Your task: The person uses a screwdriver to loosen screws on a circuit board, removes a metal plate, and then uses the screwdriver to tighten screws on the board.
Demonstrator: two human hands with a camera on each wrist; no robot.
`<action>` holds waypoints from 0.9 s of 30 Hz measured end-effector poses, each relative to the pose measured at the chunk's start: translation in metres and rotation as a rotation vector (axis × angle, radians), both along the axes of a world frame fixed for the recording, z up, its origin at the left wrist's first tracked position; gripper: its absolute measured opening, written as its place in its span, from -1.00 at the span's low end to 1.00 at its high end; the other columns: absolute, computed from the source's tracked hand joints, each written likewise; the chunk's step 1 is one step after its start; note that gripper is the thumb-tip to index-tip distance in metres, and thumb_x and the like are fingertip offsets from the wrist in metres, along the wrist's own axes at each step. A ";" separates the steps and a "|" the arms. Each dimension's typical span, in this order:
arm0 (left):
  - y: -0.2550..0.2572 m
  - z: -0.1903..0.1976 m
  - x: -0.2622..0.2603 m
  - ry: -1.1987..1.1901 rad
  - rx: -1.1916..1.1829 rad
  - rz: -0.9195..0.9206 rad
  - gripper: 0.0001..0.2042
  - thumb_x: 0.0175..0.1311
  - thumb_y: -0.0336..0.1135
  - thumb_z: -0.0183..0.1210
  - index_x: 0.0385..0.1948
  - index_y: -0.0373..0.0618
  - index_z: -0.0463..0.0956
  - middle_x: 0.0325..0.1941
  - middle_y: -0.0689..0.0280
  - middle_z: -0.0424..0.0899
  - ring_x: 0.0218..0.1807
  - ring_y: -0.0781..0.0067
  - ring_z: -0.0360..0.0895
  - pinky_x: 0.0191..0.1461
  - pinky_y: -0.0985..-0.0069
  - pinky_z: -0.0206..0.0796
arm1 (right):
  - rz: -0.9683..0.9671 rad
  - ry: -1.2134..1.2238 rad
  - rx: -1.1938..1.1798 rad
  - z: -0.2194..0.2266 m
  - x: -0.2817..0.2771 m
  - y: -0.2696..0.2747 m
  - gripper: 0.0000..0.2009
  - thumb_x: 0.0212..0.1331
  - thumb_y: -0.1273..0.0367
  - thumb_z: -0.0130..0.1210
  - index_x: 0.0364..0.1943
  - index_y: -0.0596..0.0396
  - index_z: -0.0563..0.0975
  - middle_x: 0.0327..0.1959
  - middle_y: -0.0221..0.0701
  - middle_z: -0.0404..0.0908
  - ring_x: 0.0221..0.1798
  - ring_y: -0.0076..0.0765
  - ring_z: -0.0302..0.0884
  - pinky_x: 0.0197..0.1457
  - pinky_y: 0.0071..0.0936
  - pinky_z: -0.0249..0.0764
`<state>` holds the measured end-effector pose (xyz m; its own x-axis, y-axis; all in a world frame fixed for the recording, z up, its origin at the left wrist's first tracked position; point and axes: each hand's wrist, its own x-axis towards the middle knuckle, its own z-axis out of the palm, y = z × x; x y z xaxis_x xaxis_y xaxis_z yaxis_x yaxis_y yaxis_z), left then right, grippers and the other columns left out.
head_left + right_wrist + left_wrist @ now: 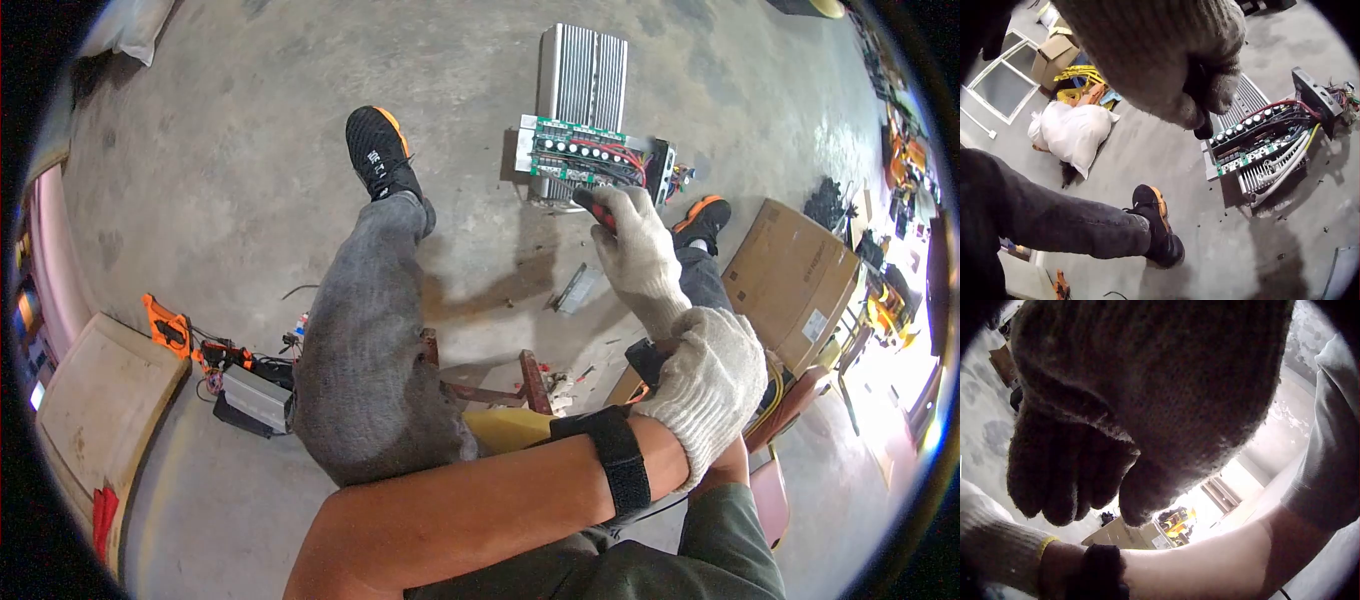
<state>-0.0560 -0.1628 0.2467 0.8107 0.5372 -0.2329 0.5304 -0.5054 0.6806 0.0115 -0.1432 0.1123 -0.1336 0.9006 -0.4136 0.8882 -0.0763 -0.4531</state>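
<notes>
My gloved right hand (640,250) grips a screwdriver with a red-and-black handle (604,212) at the near edge of a green circuit board (560,133). The board, with capacitors and red and black wires, lies over a finned aluminium heat sink (583,75) on the floor. In the right wrist view, the dark handle end (1204,130) sticks out of the curled fingers; thick white cables (1285,164) run from the board. My left arm crosses my lap, and the gloved left hand (712,375) is beside the right forearm. Its fingers (1057,481) hang loosely, holding nothing.
A cardboard box (790,280) stands by my right foot. A small metal plate (577,288) lies on the floor between my feet. At left are an orange tool (170,328) and a silver metal case (255,400). A white sack (1075,134) lies farther off.
</notes>
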 end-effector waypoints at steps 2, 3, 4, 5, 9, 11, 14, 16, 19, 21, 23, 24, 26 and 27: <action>-0.001 0.000 0.000 0.044 -0.038 -0.020 -0.80 0.22 -0.20 0.22 -0.23 -0.02 0.72 -0.30 0.27 0.74 -0.22 0.35 0.68 -0.27 0.30 0.44 | 0.024 0.003 0.006 -0.002 -0.004 0.000 -0.55 0.18 0.49 0.22 0.20 -0.04 0.49 0.11 -0.10 0.50 0.16 0.21 0.51 0.20 -0.02 0.49; 0.000 0.001 -0.003 0.029 -0.028 0.010 -0.80 0.21 -0.20 0.22 -0.22 -0.01 0.71 -0.30 0.27 0.74 -0.23 0.35 0.68 -0.26 0.31 0.44 | 0.037 -0.013 0.015 -0.005 -0.005 0.000 -0.54 0.18 0.50 0.21 0.20 -0.04 0.48 0.13 -0.10 0.50 0.17 0.20 0.51 0.21 -0.01 0.48; 0.000 0.003 -0.005 0.014 -0.017 0.040 -0.80 0.20 -0.20 0.22 -0.22 -0.01 0.71 -0.30 0.27 0.74 -0.24 0.35 0.68 -0.26 0.31 0.44 | 0.051 -0.030 0.025 -0.008 -0.006 -0.001 -0.54 0.17 0.50 0.21 0.20 -0.04 0.48 0.14 -0.10 0.49 0.19 0.20 0.50 0.22 0.00 0.48; 0.004 0.006 -0.007 0.014 -0.017 0.045 -0.80 0.20 -0.20 0.22 -0.22 -0.01 0.71 -0.30 0.27 0.74 -0.24 0.35 0.68 -0.26 0.31 0.44 | 0.056 -0.031 0.025 -0.010 -0.007 -0.001 -0.54 0.17 0.50 0.21 0.20 -0.04 0.48 0.14 -0.10 0.49 0.19 0.20 0.50 0.22 0.00 0.48; 0.014 0.017 -0.015 -0.002 -0.132 0.044 -0.78 0.29 -0.28 0.27 -0.12 -0.10 0.75 -0.18 0.19 0.74 -0.22 0.21 0.71 -0.15 0.07 0.53 | 0.087 -0.052 0.051 -0.014 -0.010 -0.001 -0.57 0.19 0.52 0.18 0.18 -0.04 0.50 0.18 -0.10 0.49 0.20 0.21 0.49 0.24 0.01 0.48; 0.015 0.019 -0.021 0.009 -0.074 0.090 -0.79 0.27 -0.26 0.25 -0.15 -0.08 0.74 -0.22 0.22 0.73 -0.23 0.24 0.70 -0.18 0.12 0.50 | 0.094 -0.064 0.047 -0.016 -0.011 0.000 -0.58 0.20 0.52 0.17 0.17 -0.04 0.51 0.19 -0.10 0.49 0.20 0.22 0.49 0.25 0.01 0.48; 0.014 0.023 -0.028 0.027 0.011 0.157 -0.80 0.24 -0.22 0.22 -0.20 -0.04 0.72 -0.28 0.27 0.71 -0.24 0.28 0.67 -0.22 0.19 0.45 | 0.105 -0.074 0.064 -0.017 -0.011 0.000 -0.61 0.22 0.51 0.14 0.16 -0.05 0.52 0.20 -0.11 0.49 0.22 0.22 0.48 0.26 0.02 0.48; 0.013 0.024 -0.031 0.040 0.069 0.200 -0.81 0.23 -0.20 0.20 -0.24 -0.02 0.70 -0.32 0.29 0.70 -0.26 0.31 0.66 -0.25 0.24 0.42 | 0.129 -0.115 0.068 -0.017 -0.013 0.001 -0.61 0.24 0.51 0.12 0.16 -0.06 0.53 0.19 -0.13 0.49 0.20 0.20 0.49 0.25 0.03 0.49; 0.003 0.017 -0.027 0.014 0.130 0.204 -0.81 0.23 -0.21 0.20 -0.24 -0.02 0.70 -0.33 0.29 0.69 -0.26 0.28 0.65 -0.24 0.19 0.41 | 0.161 -0.167 0.081 -0.015 -0.016 0.002 -0.60 0.24 0.52 0.11 0.17 -0.09 0.53 0.18 -0.15 0.50 0.18 0.19 0.50 0.22 0.03 0.51; 0.004 0.016 -0.027 0.003 0.101 0.181 -0.82 0.23 -0.22 0.20 -0.24 -0.02 0.70 -0.33 0.29 0.69 -0.25 0.27 0.65 -0.23 0.18 0.41 | 0.172 -0.171 0.098 -0.017 -0.016 0.002 -0.60 0.24 0.52 0.11 0.17 -0.10 0.53 0.18 -0.16 0.50 0.17 0.19 0.50 0.21 0.03 0.52; 0.002 0.013 -0.022 -0.007 0.072 0.159 -0.82 0.23 -0.23 0.19 -0.24 -0.01 0.70 -0.33 0.29 0.69 -0.25 0.26 0.65 -0.22 0.16 0.41 | 0.185 -0.175 0.116 -0.017 -0.017 0.003 -0.60 0.24 0.52 0.11 0.17 -0.11 0.53 0.17 -0.17 0.51 0.15 0.19 0.50 0.20 0.03 0.53; 0.001 0.011 -0.017 -0.011 0.036 0.155 -0.82 0.23 -0.24 0.19 -0.24 -0.01 0.71 -0.32 0.28 0.69 -0.24 0.26 0.65 -0.21 0.15 0.41 | 0.184 -0.182 0.103 -0.016 -0.018 0.004 -0.60 0.24 0.52 0.11 0.16 -0.11 0.54 0.17 -0.18 0.51 0.15 0.19 0.50 0.20 0.03 0.53; -0.001 0.010 -0.014 -0.014 -0.001 0.153 -0.83 0.24 -0.25 0.19 -0.23 -0.01 0.72 -0.31 0.28 0.69 -0.23 0.26 0.66 -0.20 0.14 0.41 | 0.186 -0.189 0.091 -0.015 -0.020 0.005 -0.61 0.24 0.51 0.11 0.16 -0.12 0.54 0.17 -0.18 0.51 0.15 0.19 0.50 0.19 0.03 0.53; 0.000 0.012 -0.015 0.000 0.005 0.145 -0.82 0.23 -0.25 0.20 -0.23 -0.01 0.72 -0.31 0.28 0.69 -0.23 0.25 0.66 -0.20 0.14 0.41 | 0.191 -0.199 0.085 -0.015 -0.021 0.006 -0.61 0.24 0.52 0.10 0.16 -0.11 0.54 0.18 -0.19 0.51 0.15 0.19 0.50 0.19 0.03 0.53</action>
